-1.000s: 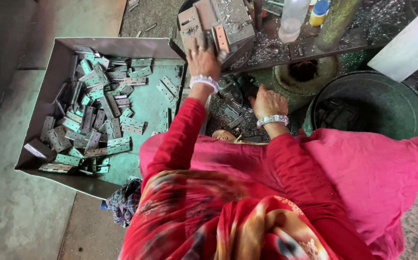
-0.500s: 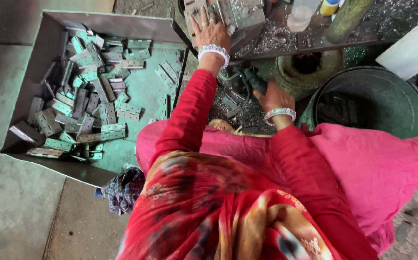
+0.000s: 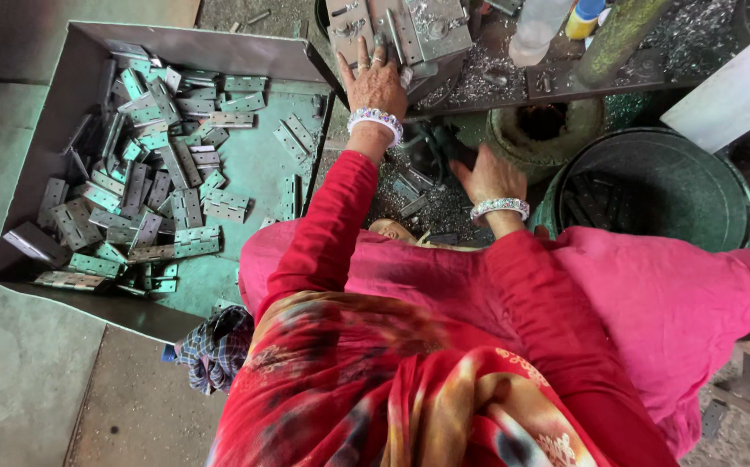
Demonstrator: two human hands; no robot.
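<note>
A checked cloth (image 3: 210,346) is lying nearest, beside the red sleeves. The right hand (image 3: 489,177) is reaching down with loosely spread fingers onto a pile of metal scraps (image 3: 418,203); whether it is pinching anything, I cannot tell. Left of it, grey hinges (image 3: 159,199) are lying heaped in a metal tray (image 3: 81,78). Farther off, the left hand (image 3: 376,82) is resting flat, fingers together, on a metal machine (image 3: 427,30). A dark bucket (image 3: 660,186) is standing to the right.

Grey concrete floor (image 3: 12,389), shaving-strewn workbench (image 3: 565,69), perhaps soft daylight.
</note>
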